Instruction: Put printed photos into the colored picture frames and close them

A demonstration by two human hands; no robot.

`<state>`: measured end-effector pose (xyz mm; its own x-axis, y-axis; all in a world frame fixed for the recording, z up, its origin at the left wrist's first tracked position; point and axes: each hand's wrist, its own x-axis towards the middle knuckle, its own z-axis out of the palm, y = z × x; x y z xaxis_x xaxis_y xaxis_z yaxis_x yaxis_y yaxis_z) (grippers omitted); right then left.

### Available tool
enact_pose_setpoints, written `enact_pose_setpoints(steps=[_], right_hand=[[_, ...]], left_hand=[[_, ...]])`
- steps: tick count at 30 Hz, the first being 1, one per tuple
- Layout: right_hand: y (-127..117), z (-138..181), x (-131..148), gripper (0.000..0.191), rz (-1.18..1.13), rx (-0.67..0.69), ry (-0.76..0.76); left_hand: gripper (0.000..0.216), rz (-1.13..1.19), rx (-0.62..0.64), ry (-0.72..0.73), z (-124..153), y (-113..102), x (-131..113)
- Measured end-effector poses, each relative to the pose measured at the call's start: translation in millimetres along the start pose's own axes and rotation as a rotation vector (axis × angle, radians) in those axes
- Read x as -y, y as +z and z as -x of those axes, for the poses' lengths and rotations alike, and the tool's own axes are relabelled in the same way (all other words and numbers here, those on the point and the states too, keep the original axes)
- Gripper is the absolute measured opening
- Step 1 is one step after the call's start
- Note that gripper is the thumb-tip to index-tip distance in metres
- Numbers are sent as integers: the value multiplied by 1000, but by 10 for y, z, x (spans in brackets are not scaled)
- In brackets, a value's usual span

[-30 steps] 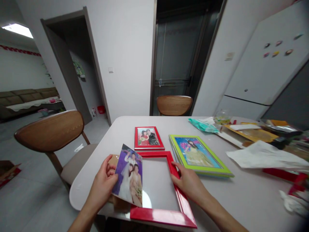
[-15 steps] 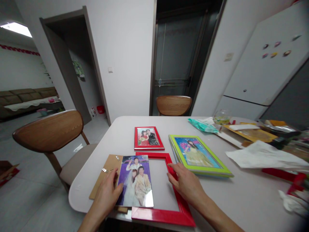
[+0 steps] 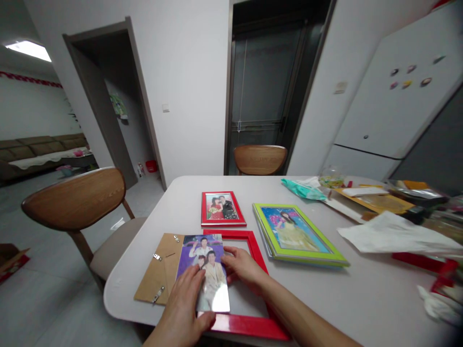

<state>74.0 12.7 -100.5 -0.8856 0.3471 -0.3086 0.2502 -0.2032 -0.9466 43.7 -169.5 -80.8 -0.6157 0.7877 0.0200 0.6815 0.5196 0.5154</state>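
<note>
A glossy family photo with a purple background lies partly over a red picture frame and partly over a brown backing board with metal clips. My left hand rests on the photo's left part, fingers stretched across it and thumb apart near its lower edge. At the photo's right edge is my right hand, its fingertips touching the edge and its fingers somewhat bent and apart. Inside the red frame, the tabletop shows through the opening. The photo lies flat.
Behind is a small red frame with a couple's photo. To the right lies a stack topped by a green frame. White paper, a teal packet and a yellow envelope lie farther right. Wooden chairs stand around the table.
My left hand has moved right from the backing board onto the photo. My right hand has moved left from the red frame's right side to the photo's edge. The photo stays in place.
</note>
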Motion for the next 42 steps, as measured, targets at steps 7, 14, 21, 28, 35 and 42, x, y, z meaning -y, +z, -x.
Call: enact_pose_setpoints(steps=[7, 14, 21, 28, 35, 42], right_hand=[[177, 251, 335, 25, -135, -29, -157], [154, 505, 575, 43, -87, -54, -346], [-158, 373, 157, 48, -350, -109, -216], [-519, 375, 182, 55, -160, -146, -139], [-520, 227, 127, 48, 198, -131, -211], [-552, 200, 192, 39, 780, -203, -333]], left_hand=[[74, -39, -193, 193, -89, 146, -170], [42, 667, -634, 97, -226, -41, -485], [51, 1324, -536, -162, -318, 186, -504], [46, 869, -266, -165, -248, 132, -97], [51, 370, -70, -32, -132, 166, -120], [47, 242, -52, 54, -176, 205, -104]])
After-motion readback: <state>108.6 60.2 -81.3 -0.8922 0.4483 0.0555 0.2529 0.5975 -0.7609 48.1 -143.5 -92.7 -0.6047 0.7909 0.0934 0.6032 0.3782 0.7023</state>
